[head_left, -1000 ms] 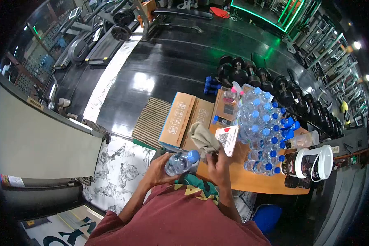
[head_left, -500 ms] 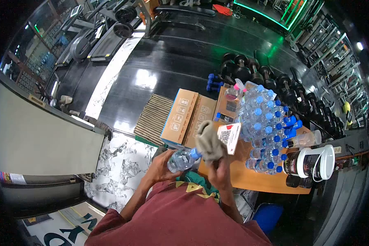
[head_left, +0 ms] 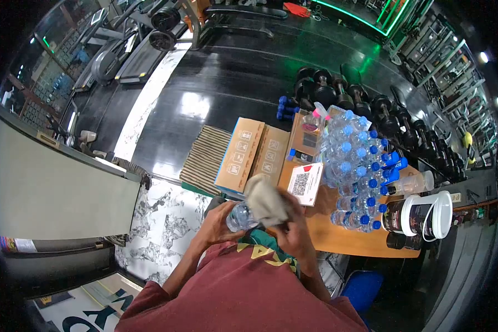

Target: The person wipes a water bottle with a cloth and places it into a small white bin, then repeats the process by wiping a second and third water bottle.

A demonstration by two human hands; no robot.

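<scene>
My left hand (head_left: pixel 217 223) is closed around a clear plastic water bottle (head_left: pixel 239 217), held tilted in front of my chest. A folded beige cloth (head_left: pixel 264 199) is gripped in my right hand (head_left: pixel 294 231), slightly smeared by motion. The cloth covers the bottle's cap end, so the blue cap is hidden. Just beyond my right hand, a white card with a QR code (head_left: pixel 305 184) stands on the wooden table (head_left: pixel 337 243). Many blue-capped water bottles (head_left: pixel 351 166) are grouped on the table to the right.
Cardboard boxes (head_left: pixel 239 155) stand beyond my hands, beside a striped mat (head_left: pixel 206 157). A white-lidded tub (head_left: pixel 438 216) and a clear shaker (head_left: pixel 418 182) sit at the table's right end. Dumbbells (head_left: pixel 359 99) line the floor behind. A blue chair (head_left: pixel 362 290) is below the table.
My right hand has brought the cloth left and down, over the top of the bottle. The blue cap, visible before, is now covered. My left hand has stayed nearly in place.
</scene>
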